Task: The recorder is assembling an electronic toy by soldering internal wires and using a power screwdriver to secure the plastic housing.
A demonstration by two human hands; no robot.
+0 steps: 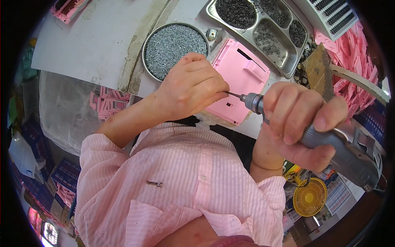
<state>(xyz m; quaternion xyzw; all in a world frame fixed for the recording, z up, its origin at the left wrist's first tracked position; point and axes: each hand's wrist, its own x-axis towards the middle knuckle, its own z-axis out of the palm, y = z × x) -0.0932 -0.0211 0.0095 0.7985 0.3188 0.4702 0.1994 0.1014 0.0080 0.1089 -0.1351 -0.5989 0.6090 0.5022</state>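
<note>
My right hand (pixel 298 123) is wrapped around a grey power screwdriver (pixel 349 152), its thin bit pointing left. My left hand (pixel 191 88) pinches the tip of that bit with closed fingers; whether a screw sits between them is hidden. Just behind both hands a pink plastic housing (pixel 242 76) lies flat on the white bench (pixel 94 37), slot and small openings facing up. A round metal pan of small silver screws (pixel 175 43) stands right beside my left hand.
A compartmented steel tray (pixel 284 55) holds dark screws at the back. Stacked pink plastic parts (pixel 349 53) lie at the right, more pink pieces (pixel 108 103) in a bag at the left. A yellow fan (pixel 308 197) sits low right.
</note>
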